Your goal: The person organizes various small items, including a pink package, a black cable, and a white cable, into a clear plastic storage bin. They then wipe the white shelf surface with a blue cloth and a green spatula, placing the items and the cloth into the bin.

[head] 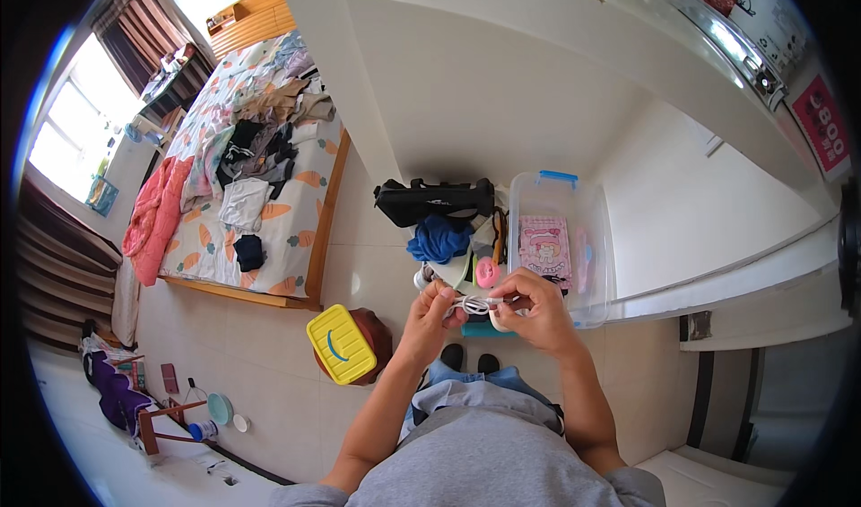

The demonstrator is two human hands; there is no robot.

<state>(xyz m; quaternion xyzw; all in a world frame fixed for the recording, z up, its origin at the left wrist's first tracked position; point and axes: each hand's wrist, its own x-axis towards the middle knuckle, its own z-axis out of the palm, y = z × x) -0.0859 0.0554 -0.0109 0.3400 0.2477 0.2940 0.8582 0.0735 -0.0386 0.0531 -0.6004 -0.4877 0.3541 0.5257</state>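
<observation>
A bundled white cable (475,304) is stretched between my two hands, in front of my body. My left hand (430,315) grips its left side with thumb and fingers. Pinched in my right hand (535,308) is the cable's right end, near a plug-like tip. Beyond my hands, a clear plastic storage box (595,238) with a blue latch holds a pink illustrated booklet (543,248) and small things. A pink round object (488,273) lies left of the box, close to a blue cloth (438,239) and a black bag (436,201). Part of a teal object (485,329) shows below my hands.
A yellow lid (342,344) with a blue handle rests on a brown stool-like thing at left. Farther left is a bed (296,238) with heaped clothes. A white shelf edge (572,32) overhangs the far side. A wooden stool frame (149,429) is at lower left.
</observation>
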